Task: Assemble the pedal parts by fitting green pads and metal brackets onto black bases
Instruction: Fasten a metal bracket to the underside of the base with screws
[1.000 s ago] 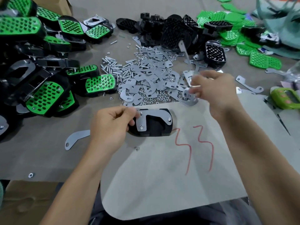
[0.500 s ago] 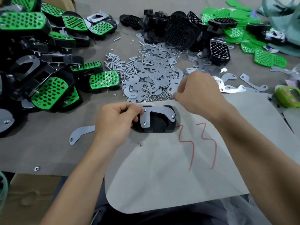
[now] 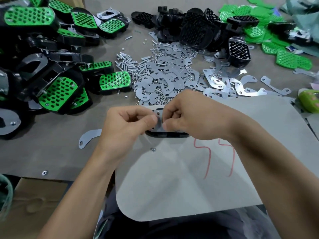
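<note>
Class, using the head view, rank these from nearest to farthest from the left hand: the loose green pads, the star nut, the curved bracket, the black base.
1. black base, centre, touching the left hand.
2. curved bracket, just left of the hand.
3. star nut, lower left, near the table edge.
4. loose green pads, far right.

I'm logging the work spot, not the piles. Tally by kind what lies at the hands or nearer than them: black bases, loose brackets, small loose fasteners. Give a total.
Black base: 1
Loose bracket: 1
Small loose fasteners: 2
Total: 4
</note>
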The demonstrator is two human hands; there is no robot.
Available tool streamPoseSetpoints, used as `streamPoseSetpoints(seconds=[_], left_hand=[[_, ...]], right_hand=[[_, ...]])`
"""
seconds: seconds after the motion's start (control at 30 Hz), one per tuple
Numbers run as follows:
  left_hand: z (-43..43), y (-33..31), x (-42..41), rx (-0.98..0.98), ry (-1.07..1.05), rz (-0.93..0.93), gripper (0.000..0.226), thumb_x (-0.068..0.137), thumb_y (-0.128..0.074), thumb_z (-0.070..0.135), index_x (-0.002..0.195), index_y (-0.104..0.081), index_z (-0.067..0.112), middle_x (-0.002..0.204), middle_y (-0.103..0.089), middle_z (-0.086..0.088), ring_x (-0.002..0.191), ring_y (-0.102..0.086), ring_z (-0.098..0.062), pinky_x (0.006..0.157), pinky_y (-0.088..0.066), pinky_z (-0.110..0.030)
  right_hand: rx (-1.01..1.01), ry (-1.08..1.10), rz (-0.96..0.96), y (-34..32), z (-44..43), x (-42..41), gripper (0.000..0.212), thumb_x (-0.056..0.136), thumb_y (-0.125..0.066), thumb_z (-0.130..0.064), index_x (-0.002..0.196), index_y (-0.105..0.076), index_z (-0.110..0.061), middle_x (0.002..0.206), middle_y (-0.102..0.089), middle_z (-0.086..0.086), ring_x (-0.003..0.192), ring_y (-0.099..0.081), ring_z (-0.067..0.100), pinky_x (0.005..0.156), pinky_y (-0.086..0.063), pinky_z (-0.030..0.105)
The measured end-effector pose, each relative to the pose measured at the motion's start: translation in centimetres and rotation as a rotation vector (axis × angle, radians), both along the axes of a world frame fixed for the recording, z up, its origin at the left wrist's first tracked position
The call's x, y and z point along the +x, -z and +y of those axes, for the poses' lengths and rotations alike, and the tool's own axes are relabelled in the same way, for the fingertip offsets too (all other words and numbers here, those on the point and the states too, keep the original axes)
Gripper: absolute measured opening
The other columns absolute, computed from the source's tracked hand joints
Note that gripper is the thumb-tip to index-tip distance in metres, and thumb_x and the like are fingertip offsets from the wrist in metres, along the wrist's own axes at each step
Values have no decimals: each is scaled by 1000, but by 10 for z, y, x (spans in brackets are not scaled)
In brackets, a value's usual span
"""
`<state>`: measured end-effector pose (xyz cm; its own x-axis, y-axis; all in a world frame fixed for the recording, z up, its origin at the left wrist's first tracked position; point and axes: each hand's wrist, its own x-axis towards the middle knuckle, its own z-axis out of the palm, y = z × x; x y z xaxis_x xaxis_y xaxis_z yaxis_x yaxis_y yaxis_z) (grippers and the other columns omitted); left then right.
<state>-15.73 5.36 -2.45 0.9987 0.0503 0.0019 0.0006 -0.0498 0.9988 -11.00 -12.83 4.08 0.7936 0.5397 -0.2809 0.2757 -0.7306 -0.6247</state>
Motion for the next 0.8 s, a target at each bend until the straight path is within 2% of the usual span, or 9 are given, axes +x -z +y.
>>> streamPoseSetpoints(seconds=[0.1,0.17,0.27,0.33,0.4,0.5,0.57,0.67,0.8], left_hand=[[3,1,0,27,-85,82,7,75,-84,17,75,-83,23,61,-70,-2,51,-55,-10,49,-41,-17],[5,0,2,20,-132,107,10,76,-87,15,75,-83,24,60,-70,-3,48,-55,-11,46,-40,-18],[2,-4,2,76,-137,124,16,79,-86,11,71,-82,25,60,-71,-2,46,-56,-9,46,-41,-16],[-4,-6,2,135,-117,140,17,80,-85,10,71,-82,24,62,-73,-1,49,-59,-8,50,-45,-18],[-9,-8,1,212,-100,137,16,80,-85,13,72,-82,26,66,-75,1,57,-67,-12,58,-53,-28],[-14,-11,-2,371,-129,111,17,77,-87,25,73,-81,40,65,-75,11,69,-74,-19,70,-59,-40],[-14,-13,0,392,-141,126,21,75,-89,28,73,-79,46,64,-74,15,70,-73,-13,70,-59,-34],[-12,-11,4,353,-135,179,19,75,-90,26,71,-80,42,65,-75,12,63,-70,-6,63,-52,-21],[-14,-4,4,271,-163,206,13,79,-87,22,70,-82,30,66,-75,7,55,-57,-3,59,-45,-23]], right_hand=[[70,114,-61,5,-4,-2,10,84,-75,-23,75,-74,-28,63,-67,-14,50,-53,0,47,-39,10],[221,293,-69,11,-13,-5,12,81,-74,-18,82,-75,-30,62,-67,-19,47,-54,1,44,-36,10],[441,537,-11,20,-25,-9,17,81,-70,-5,84,-75,-21,62,-72,-1,51,-55,11,51,-41,23],[480,621,-15,27,-29,-15,18,78,-70,-1,78,-75,-18,59,-71,3,52,-57,12,58,-44,28],[505,689,-28,35,-29,-21,17,74,-69,-4,76,-75,-20,58,-71,4,50,-61,13,60,-46,29],[507,757,-75,44,-28,-26,19,69,-65,-13,76,-75,-28,57,-70,-1,48,-63,14,59,-51,31],[466,776,-130,49,-27,-27,21,70,-66,-18,75,-74,-36,58,-70,-7,48,-63,11,56,-53,26],[458,804,-186,53,-22,-28,26,76,-69,-12,74,-74,-37,54,-67,-10,40,-59,8,39,-40,9],[548,823,-148,57,-23,-30,25,78,-71,-6,72,-76,-30,62,-71,-1,52,-64,29,42,-47,17]])
